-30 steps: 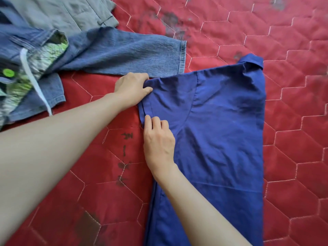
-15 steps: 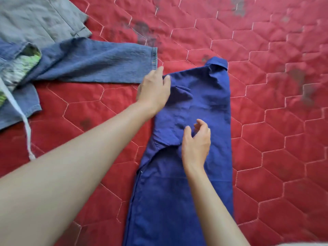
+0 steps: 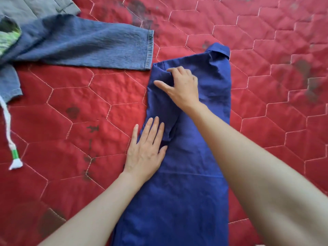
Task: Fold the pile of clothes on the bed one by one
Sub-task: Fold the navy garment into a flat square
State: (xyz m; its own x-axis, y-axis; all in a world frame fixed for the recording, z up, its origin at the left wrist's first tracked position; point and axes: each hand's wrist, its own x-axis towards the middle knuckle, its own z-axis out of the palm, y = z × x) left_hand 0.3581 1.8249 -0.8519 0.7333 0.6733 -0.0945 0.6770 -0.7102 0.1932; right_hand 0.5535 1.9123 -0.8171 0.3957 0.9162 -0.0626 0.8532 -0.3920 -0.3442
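Head view: blue shirt [image 3: 204, 139] lies lengthwise on the red quilt [image 3: 266, 86], both sides folded inward. Left hand [image 3: 145, 153] presses flat, fingers straight and together; right hand [image 3: 182, 86] pinches the tucked sleeve. Next move likely: fold lengthwise end to collar. Jeans [image 3: 85, 48] near the shirt's upper left; open quilt to the right

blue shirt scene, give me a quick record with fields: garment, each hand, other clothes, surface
garment: blue shirt, folded into a long narrow strip, collar at far end
left hand: left hand flat on the shirt's left edge, fingers straight
right hand: right hand gripping a fold near the shoulder
other clothes: jeans, grey garment, upper left
surface: red quilted bedcover
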